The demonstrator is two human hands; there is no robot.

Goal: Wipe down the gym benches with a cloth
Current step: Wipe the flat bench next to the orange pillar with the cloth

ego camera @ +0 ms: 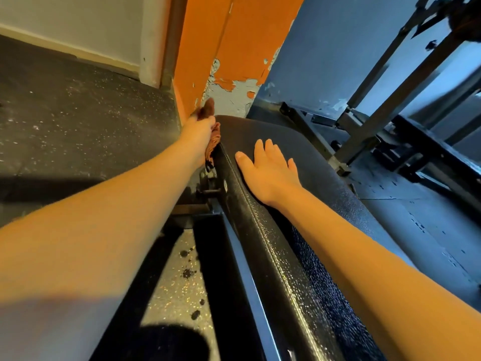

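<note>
Where the cloth is: the rust-brown cloth (213,143) is bunched against the left side face of the bench pad (299,230), near its far end, at about 11 o'clock from the frame's middle.
Step in hand: by my reading, wiping the pad's left side wall near the far corner.
Left hand: the left hand (200,126) is at full reach, back turned up, closed round the cloth. The cloth pokes out beyond the hand and hangs below it, and the fingers themselves are hidden.
Right hand: the right hand (268,168) lies flat on the pad's top at 3 o'clock of the cloth. Its fingers are straight and slightly spread, holding nothing, and it is probably bracing.
Next move: likely a steady, pressed stroke along the seam toward 6 o'clock, or round the end at 12 o'clock beside the orange pillar (208,48). Either way the cloth should stay clear of the bolt (210,190) under the pad.
Nearby: a metal frame (377,100) stands at 2 o'clock.
</note>
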